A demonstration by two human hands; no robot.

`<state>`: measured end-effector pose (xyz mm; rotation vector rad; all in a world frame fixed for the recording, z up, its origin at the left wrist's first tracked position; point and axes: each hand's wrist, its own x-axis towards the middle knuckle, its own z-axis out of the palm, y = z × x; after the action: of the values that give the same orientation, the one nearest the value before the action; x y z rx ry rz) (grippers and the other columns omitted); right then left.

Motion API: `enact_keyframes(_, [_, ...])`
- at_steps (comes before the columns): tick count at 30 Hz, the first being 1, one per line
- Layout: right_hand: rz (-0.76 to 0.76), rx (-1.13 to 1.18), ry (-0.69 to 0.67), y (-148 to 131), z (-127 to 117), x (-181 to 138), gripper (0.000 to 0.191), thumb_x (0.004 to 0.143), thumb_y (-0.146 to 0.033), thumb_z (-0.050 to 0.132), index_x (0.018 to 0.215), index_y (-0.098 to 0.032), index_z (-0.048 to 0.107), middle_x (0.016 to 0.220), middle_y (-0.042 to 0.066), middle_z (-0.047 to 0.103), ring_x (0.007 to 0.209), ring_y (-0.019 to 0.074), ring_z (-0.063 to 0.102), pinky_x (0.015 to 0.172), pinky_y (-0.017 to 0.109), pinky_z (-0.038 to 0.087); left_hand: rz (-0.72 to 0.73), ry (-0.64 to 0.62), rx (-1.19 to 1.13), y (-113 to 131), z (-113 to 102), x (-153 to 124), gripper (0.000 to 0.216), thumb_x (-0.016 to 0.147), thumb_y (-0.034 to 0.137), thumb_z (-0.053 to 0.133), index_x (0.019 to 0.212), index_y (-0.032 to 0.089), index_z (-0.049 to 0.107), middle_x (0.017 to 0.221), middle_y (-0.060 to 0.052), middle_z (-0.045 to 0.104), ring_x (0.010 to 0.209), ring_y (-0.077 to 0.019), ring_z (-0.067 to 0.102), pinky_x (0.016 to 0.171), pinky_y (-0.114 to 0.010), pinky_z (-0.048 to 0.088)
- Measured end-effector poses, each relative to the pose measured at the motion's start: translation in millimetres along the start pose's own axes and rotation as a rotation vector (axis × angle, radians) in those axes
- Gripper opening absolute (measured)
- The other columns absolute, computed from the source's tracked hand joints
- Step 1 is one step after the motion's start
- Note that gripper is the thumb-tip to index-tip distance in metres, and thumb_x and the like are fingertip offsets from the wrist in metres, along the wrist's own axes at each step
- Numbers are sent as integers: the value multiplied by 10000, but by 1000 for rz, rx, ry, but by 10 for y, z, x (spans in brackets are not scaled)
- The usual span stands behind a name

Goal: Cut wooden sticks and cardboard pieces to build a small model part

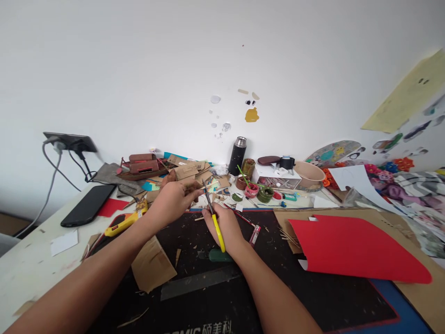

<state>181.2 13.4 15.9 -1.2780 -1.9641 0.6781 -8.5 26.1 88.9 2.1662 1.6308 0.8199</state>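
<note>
Fingers (194,184) of the left hand (174,197) pinch a thin stick (212,184), which reaches out to the right above the scraps. The right hand (225,227) is closed around a pair of scissors (219,234) with yellow handles; their blades point up and away, meeting the line of the stick, though I cannot tell whether they touch it. Near the right wrist, a green cutter (217,255) lies on a black mat (208,297). A piece of cardboard (155,266) rests under the left forearm's side, and a yellow glue gun (121,226) lies left of that arm, near a black phone (86,205) on the white surface (31,264). Beyond the hands stand a black flask (238,157) and paint jars (251,190). A red sheet (354,246) lies to the right, its near edge curled.
</note>
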Motion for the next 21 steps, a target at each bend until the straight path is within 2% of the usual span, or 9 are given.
enact_keyframes(5, [19,36,-32,-37,-25,-15,241,983,-383,657,809,-226,602,675,6,662,588,167,592,589,252,366,102,80,156,32,-22,-32,307,995,395,493,906,221,730,805,-46,777,738,-229,673,741,-325,465])
enact_keyframes(9, [48,124,-70,-22,-25,-15,274,969,-474,697,855,-231,645,647,-5,669,586,176,636,592,243,418,174,124,284,11,3,-45,270,1013,342,496,936,236,733,860,-51,795,821,-252,711,820,-344,500])
enact_keyframes(13, [50,203,-81,29,-11,-2,304,948,-528,726,897,-233,672,722,8,727,651,188,701,634,247,472,262,111,454,-57,55,-41,231,1030,310,504,953,227,705,843,-56,786,841,-263,720,881,-374,512])
enact_keyframes(17, [55,280,-122,51,-16,7,314,947,-537,732,913,-231,673,730,7,745,680,193,747,660,247,497,318,62,592,-74,72,-48,203,1023,216,491,939,209,676,813,-59,757,782,-246,716,812,-355,522])
enact_keyframes(21, [64,284,-134,30,-26,-1,315,946,-543,731,934,-233,673,701,-2,732,656,190,732,648,248,490,352,-7,666,-17,71,-71,211,952,98,496,979,195,681,858,-84,756,845,-261,735,722,-322,513])
